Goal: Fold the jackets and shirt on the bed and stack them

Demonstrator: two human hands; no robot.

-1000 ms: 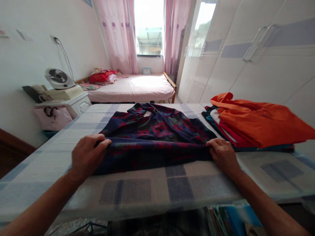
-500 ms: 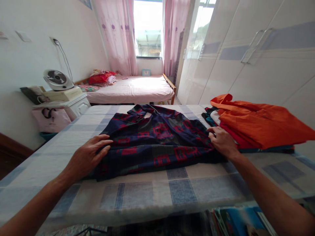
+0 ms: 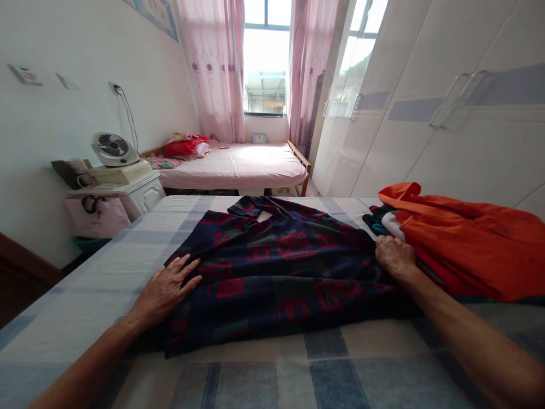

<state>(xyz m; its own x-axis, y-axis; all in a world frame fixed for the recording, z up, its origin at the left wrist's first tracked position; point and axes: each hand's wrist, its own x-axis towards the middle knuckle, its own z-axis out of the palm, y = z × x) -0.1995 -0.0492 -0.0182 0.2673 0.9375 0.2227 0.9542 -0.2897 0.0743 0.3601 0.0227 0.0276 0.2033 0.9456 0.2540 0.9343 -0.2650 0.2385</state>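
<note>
While the navy and red patterned garment [image 3: 289, 267] lies spread on the checked surface [image 3: 272, 375], we judge the folding to be somewhere in the middle – the near part looks doubled over into a thick band along the front edge, but the collar end toward the far side is open and unfolded, and the whole piece is wider than the pile beside it. Our left hand [image 3: 164, 291] rests flat on the left edge of the garment, fingers [image 3: 187, 266] spread and relaxed, gripping nothing. Our right hand [image 3: 394, 255] sits on the right edge of the cloth, just beside the stack of folded clothes [image 3: 464, 250] with the orange piece on top; its fingers are curled downward, and we cannot tell if they pinch the fabric or only press on it, because the back of the hand covers them.

What seems left, as far as we can judge: bringing the sides or the collar part in and placing the garment on the pile. Several things are hard to make out – the sleeves are lost in the dark folds, so how many layers there are we cannot say, the right end of the stack is cut off by the frame, and the near edge of the surface is out of view
</note>
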